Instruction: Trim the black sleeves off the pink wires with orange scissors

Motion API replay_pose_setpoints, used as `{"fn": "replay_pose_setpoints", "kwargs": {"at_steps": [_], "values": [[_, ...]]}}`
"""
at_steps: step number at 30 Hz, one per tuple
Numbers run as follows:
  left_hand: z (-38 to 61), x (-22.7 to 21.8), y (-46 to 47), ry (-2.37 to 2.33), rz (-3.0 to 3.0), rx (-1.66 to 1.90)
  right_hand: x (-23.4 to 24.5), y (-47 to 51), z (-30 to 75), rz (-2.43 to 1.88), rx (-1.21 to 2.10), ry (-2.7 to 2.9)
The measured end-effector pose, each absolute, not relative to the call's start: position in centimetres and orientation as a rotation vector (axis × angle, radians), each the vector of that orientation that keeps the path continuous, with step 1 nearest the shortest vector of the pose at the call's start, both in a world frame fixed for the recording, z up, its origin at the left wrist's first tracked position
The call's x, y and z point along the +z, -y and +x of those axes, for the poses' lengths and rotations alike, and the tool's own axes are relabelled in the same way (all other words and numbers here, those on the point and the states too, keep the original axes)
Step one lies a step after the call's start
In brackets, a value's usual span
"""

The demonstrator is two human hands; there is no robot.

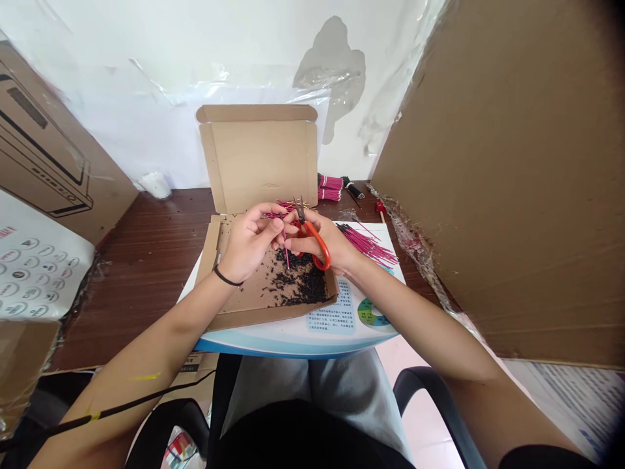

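Note:
My left hand [254, 242] pinches a thin magenta wire [286, 251], which hangs slanting down between finger and thumb and looks dark near its top. Close beside it, my right hand [317, 234] is closed around scissors with orange handles [319, 246]; their dark blades [299, 207] point up and away from me. The right thumb and fingertips are right by the wire, but I cannot tell whether they touch it. Under both hands lies an open cardboard box [263, 318] with many small black clippings [310, 284] in it. Behind the hands, more magenta wires [277, 207] are partly hidden.
Loose magenta wires with black ends [368, 245] lie right of the box on a printed white sheet [288, 335]. Tied bundles [331, 187] stand at the back. Tall cardboard [502, 182] walls the right side. A white cylindrical bundle [156, 185] sits back left.

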State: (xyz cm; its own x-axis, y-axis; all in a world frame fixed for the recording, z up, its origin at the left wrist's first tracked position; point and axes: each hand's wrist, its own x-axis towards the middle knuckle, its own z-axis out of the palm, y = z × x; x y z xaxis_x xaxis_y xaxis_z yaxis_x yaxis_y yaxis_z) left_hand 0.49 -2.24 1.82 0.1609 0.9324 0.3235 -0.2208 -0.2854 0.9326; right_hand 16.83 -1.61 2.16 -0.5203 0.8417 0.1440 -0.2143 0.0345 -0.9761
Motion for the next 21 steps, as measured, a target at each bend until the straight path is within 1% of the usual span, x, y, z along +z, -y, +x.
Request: {"fn": "replay_pose_setpoints", "kwargs": {"at_steps": [6, 11, 15, 21], "values": [[0.46, 1.58, 2.21, -0.785, 1.458, 1.343, 2.30, 1.77, 16.62, -0.684, 1.586, 1.496], [0.34, 1.30, 2.12, -0.762, 1.494, 1.314, 1.97, 1.57, 16.78, -0.669, 1.444, 1.580], [0.33, 1.41, 2.06, -0.790, 1.551, 1.369, 2.06, 1.41, 17.09, -0.818, 1.218, 1.680], [0.26, 1.68, 2.03, -0.917, 1.647, 1.419, 2.21, 1.15, 17.41, -0.942, 1.174, 1.778]]}}
